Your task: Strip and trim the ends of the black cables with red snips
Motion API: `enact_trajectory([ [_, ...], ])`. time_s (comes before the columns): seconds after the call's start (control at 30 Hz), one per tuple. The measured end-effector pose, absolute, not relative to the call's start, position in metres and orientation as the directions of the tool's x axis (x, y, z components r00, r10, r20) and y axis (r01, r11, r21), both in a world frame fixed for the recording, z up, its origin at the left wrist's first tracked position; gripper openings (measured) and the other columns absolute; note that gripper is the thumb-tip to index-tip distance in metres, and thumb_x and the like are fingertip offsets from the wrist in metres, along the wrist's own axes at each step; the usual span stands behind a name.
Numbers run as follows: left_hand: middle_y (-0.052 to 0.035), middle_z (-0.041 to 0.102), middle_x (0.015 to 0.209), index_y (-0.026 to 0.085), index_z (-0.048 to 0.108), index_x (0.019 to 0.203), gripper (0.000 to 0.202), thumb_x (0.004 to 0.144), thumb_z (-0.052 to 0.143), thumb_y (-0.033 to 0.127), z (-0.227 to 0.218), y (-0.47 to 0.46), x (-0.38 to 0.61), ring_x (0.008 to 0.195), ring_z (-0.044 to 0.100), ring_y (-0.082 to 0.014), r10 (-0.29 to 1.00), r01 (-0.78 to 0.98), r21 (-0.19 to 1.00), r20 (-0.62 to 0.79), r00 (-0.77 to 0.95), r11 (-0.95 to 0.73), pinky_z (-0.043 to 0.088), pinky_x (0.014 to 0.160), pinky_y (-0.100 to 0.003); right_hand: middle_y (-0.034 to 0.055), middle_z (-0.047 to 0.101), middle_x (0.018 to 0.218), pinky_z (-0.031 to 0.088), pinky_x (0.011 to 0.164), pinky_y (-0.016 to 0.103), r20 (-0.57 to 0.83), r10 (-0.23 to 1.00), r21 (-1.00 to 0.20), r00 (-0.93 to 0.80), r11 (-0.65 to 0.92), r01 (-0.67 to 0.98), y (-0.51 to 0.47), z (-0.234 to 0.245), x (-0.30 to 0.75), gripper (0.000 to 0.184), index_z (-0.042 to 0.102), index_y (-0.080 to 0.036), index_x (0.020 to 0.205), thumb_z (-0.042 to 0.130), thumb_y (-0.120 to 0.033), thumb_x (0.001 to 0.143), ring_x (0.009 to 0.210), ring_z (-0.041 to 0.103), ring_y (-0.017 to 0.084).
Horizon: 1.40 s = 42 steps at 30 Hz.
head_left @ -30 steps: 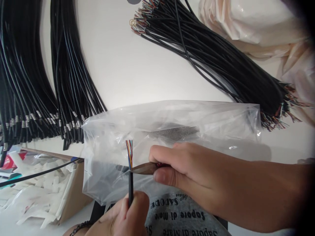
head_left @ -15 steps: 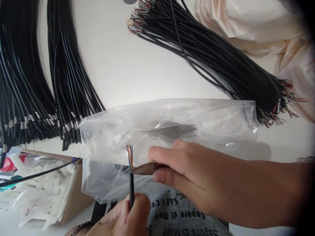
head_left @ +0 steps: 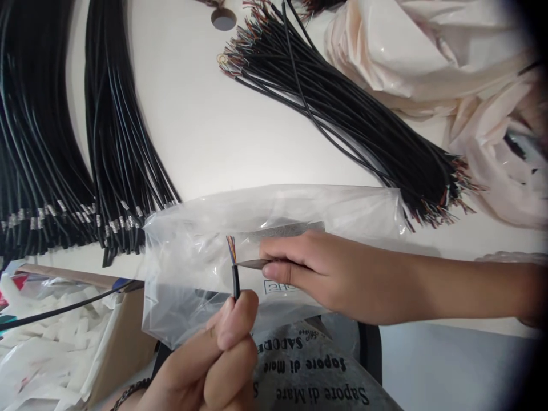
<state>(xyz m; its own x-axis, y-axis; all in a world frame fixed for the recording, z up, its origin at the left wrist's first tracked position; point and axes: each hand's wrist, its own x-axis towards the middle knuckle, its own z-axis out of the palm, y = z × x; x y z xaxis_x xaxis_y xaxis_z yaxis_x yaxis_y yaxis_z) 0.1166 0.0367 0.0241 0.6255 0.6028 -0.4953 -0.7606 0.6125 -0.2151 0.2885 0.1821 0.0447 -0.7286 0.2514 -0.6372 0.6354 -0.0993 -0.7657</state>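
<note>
My left hand (head_left: 235,337) is closed round a black cable (head_left: 236,283), which stands upright with its end up. From that end a small fan of thin coloured wires (head_left: 232,246) sticks out. A tapered metal tool (head_left: 253,264) is gripped in my right hand (head_left: 308,262), its handle hidden by the fingers. The tool's pointed tip touches the cable where the black jacket stops and the wires begin. Both hands are above a clear plastic bag (head_left: 184,245) laid along the table's front edge.
Two black cable bundles (head_left: 113,114) with silvery bands near their ends lie at left. Another cable bundle (head_left: 342,108) with bare wire ends lies at right, beside crumpled cream plastic (head_left: 406,51). A cardboard box (head_left: 128,331) of white pieces stands at lower left.
Both hands have risen in the view with the cable and the tool. The tool's tip stays at the jacket's edge. More of my left hand shows; the camera view has shifted.
</note>
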Motion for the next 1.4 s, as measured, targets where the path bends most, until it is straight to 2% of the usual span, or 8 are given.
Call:
enact_trajectory([
  [0.1,0.0091,0.026,0.056,0.021,0.057,0.088,0.018,0.100,0.049,0.029,0.032,0.047,0.120,0.035,0.011,-0.0007,0.626,-0.738,-0.376,-0.391,0.674,0.560,0.010,0.035,-0.016,-0.0051,0.044,0.064,0.030,0.060,0.029,-0.638,0.300,-0.755,-0.709,-0.061,0.653,0.186,0.047,0.289,0.028,0.043,-0.020,0.076,0.043,-0.030,0.102,0.061,0.039,0.011],
  [0.3,0.0082,0.027,0.058,0.021,0.059,0.090,0.018,0.101,0.047,0.030,0.031,0.048,0.119,0.038,0.012,-0.0015,0.618,-0.709,-0.406,-0.350,0.704,0.577,0.007,0.037,-0.018,-0.0044,0.046,0.066,0.028,0.058,0.029,-0.666,0.310,-0.713,-0.679,0.005,0.701,0.192,0.057,0.289,0.030,0.044,-0.019,0.075,0.043,-0.031,0.102,0.061,0.040,0.011],
  [0.5,0.0083,0.026,0.057,0.021,0.058,0.087,0.017,0.099,0.050,0.030,0.034,0.046,0.122,0.038,0.010,-0.0012,0.614,-0.740,-0.411,-0.414,0.672,0.532,0.006,0.037,-0.017,-0.0055,0.045,0.062,0.028,0.056,0.028,-0.686,0.294,-0.689,-0.666,0.031,0.724,0.192,0.061,0.286,0.029,0.042,-0.020,0.073,0.048,-0.030,0.100,0.058,0.038,0.010],
  [0.77,0.0087,0.025,0.056,0.021,0.057,0.087,0.016,0.099,0.050,0.030,0.033,0.044,0.123,0.037,0.011,-0.0008,0.612,-0.724,-0.417,-0.389,0.689,0.550,0.006,0.036,-0.017,-0.0049,0.047,0.063,0.029,0.056,0.028,-0.705,0.279,-0.677,-0.652,0.007,0.736,0.193,0.062,0.288,0.029,0.046,-0.019,0.073,0.048,-0.031,0.100,0.059,0.040,0.011],
  [1.03,0.0081,0.023,0.056,0.023,0.054,0.090,0.021,0.102,0.042,0.035,0.030,0.044,0.121,0.037,0.010,-0.0029,0.602,-0.688,-0.356,-0.335,0.725,0.632,0.006,0.035,-0.020,-0.0054,0.047,0.061,0.029,0.054,0.028,-0.718,0.247,-0.662,-0.651,0.045,0.748,0.196,0.066,0.286,0.026,0.046,-0.019,0.073,0.051,-0.027,0.097,0.056,0.040,0.010],
  [1.2,0.0080,0.021,0.056,0.025,0.053,0.093,0.021,0.102,0.041,0.039,0.029,0.042,0.120,0.037,0.012,-0.0033,0.611,-0.676,-0.277,-0.291,0.736,0.683,0.007,0.036,-0.019,-0.0032,0.051,0.065,0.029,0.056,0.027,-0.735,0.200,-0.662,-0.648,-0.004,0.750,0.197,0.063,0.287,0.026,0.048,-0.019,0.073,0.050,-0.029,0.097,0.061,0.044,0.011],
  [1.4,0.0075,0.021,0.054,0.024,0.059,0.091,0.025,0.102,0.042,0.039,0.031,0.044,0.119,0.039,0.012,-0.0040,0.584,-0.673,-0.291,-0.341,0.737,0.679,0.009,0.037,-0.020,-0.0032,0.051,0.064,0.029,0.056,0.028,-0.725,0.209,-0.670,-0.656,0.006,0.742,0.196,0.061,0.288,0.027,0.048,-0.018,0.072,0.050,-0.028,0.097,0.061,0.044,0.011],
])
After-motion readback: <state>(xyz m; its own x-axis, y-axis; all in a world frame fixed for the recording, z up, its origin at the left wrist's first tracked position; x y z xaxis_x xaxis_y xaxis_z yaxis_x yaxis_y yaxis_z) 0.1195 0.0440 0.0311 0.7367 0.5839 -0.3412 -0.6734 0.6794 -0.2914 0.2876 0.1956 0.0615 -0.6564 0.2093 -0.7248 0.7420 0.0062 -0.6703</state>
